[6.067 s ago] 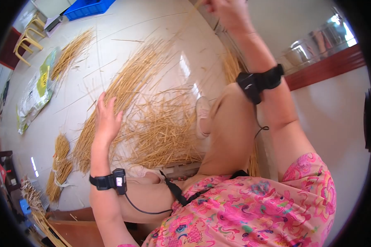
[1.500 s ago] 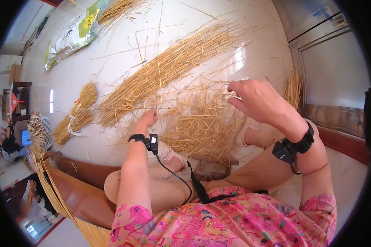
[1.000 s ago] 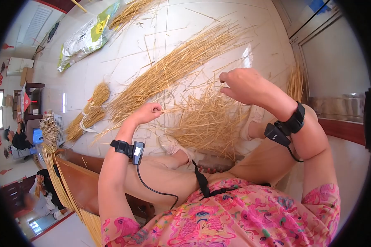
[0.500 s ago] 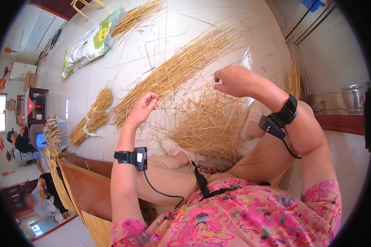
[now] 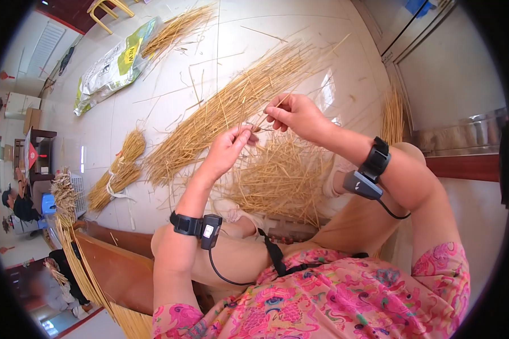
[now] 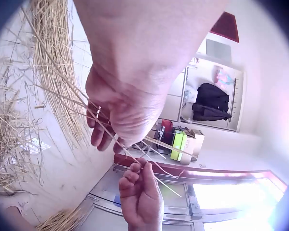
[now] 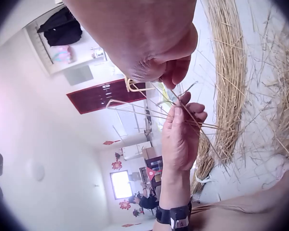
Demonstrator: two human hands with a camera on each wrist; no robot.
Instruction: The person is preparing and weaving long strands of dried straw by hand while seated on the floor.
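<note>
My left hand pinches several thin straw stalks between thumb and fingers; some of them are bent, as the right wrist view shows. Just beside it, my right hand pinches a stalk with thumb and fingertips. In the left wrist view the right hand's fingertips are close to the left hand's, with stalks running between the two. Below the hands, a long spread of straw lies on the pale tiled floor. Nearer the feet is a loose heap of short straw pieces.
A tied straw bundle lies left on the floor. Further back are a white and green sack and more straw. A brown wooden bench with long straw beside it stands at left. More straw leans by the metal door at right.
Earlier the left hand was spread over the straw, with the right hand raised far off. Over the last second the left hand has moved up and right, the right hand left, and they now meet.
</note>
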